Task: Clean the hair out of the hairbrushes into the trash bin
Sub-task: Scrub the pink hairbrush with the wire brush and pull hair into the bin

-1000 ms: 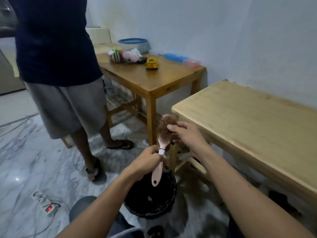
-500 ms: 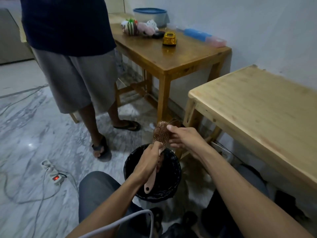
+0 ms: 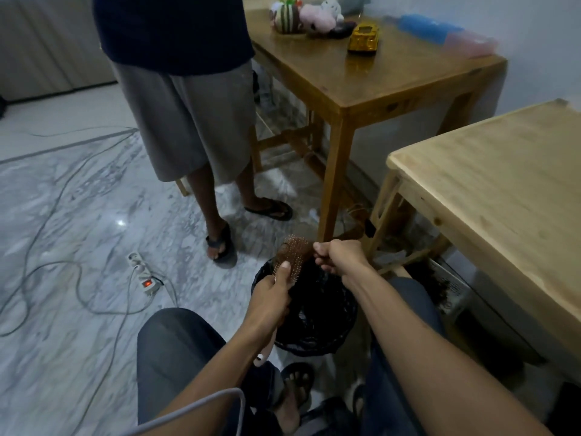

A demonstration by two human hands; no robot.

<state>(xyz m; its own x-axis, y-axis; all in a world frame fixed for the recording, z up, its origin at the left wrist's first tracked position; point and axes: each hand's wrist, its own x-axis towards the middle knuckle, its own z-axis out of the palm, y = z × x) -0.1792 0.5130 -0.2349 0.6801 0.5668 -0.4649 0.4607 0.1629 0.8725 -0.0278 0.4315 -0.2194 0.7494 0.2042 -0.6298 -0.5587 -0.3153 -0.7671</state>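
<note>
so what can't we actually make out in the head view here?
- Hair on the hairbrush: bristles blurred and dim, so the amount is unclear.
- What the right hand pinches: fingers curl over it.
- Brush handle: mostly covered by the left hand; only the tip shows below.
- Trash bin contents: black liner, too dark.
- Blue box on the darker table: blurred.

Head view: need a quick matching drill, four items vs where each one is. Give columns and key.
Items:
1. hairbrush
2. trash bin
3. power strip
4. yellow toy car

Places:
A. on the darker wooden table
B. on the marble floor, left of the bin
C. held in the left hand
D. on the floor under both hands

Pairs: 1-C, 2-D, 3-B, 4-A
</note>
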